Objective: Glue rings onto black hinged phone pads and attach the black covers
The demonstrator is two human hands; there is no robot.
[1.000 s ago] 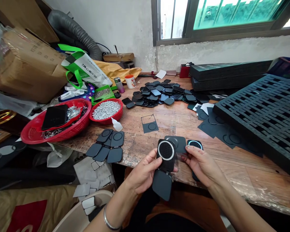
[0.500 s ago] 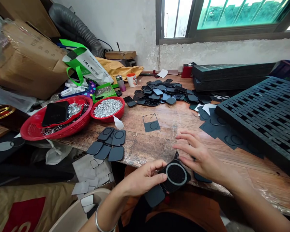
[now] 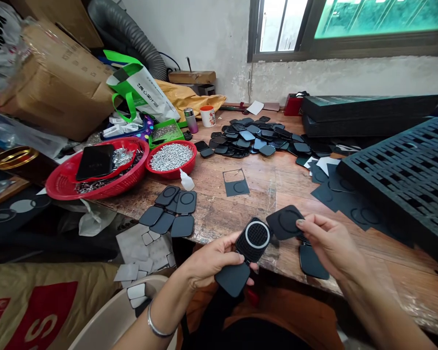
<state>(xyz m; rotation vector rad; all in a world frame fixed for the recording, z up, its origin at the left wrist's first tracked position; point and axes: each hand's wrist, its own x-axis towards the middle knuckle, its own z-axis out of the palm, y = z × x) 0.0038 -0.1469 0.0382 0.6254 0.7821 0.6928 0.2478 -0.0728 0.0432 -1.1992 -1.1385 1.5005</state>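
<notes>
My left hand [image 3: 219, 260] is closed around a black folding wireless charger [image 3: 253, 253]. Its upper square shows a dark grid inside a pale ring, and its smooth lower square hangs folded out toward me. Between thumb and fingers, my right hand [image 3: 323, 238] pinches the right edge of a thin black square sheet [image 3: 283, 222] with a round ring mark. That sheet is tilted just right of the charger; whether their edges touch I cannot tell. Under my right hand, another dark folding charger [image 3: 314, 262] lies at the table's front edge.
Several opened chargers [image 3: 162, 221] lie left on the wooden table [image 3: 211, 204]. Behind are a cut sheet [image 3: 237, 187], a white dropper bottle [image 3: 186, 181], a red bowl of small metal pins [image 3: 171, 158] and a heap of black squares [image 3: 248, 138]. A slotted black foam tray [image 3: 401, 165] fills the right.
My right hand has gone from spread fingers beside the charger to pinching the black sheet, now out to the right. The charger has tipped more upright. The view has shifted slightly left.
</notes>
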